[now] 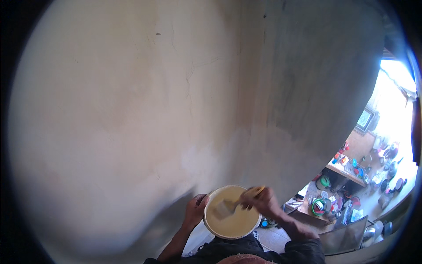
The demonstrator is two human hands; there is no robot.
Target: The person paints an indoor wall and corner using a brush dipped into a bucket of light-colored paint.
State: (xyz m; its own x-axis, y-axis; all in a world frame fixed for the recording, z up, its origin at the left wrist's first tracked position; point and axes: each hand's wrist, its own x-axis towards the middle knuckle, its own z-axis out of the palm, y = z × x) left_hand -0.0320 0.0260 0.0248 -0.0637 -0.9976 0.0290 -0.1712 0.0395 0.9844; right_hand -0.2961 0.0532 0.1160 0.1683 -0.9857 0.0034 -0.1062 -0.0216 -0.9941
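My left hand (194, 211) grips the left rim of a round white bucket (211, 226) filled with pale cream paint (237, 220). My right hand (260, 201) holds a paintbrush (228, 207) by its yellow handle, with the wide bristles dipped into the paint near the bucket's middle. Both forearms come up from the lower edge, close to my chest. The bucket sits just in front of a tall plastered wall (154, 110).
The wall is cream on the left and grey, unpainted-looking on the right (307, 88). Far below at the right lies a cluttered room with a table (347, 171), coloured containers and coiled hoses (317, 206). Bright light enters from an opening at the far right (395, 88).
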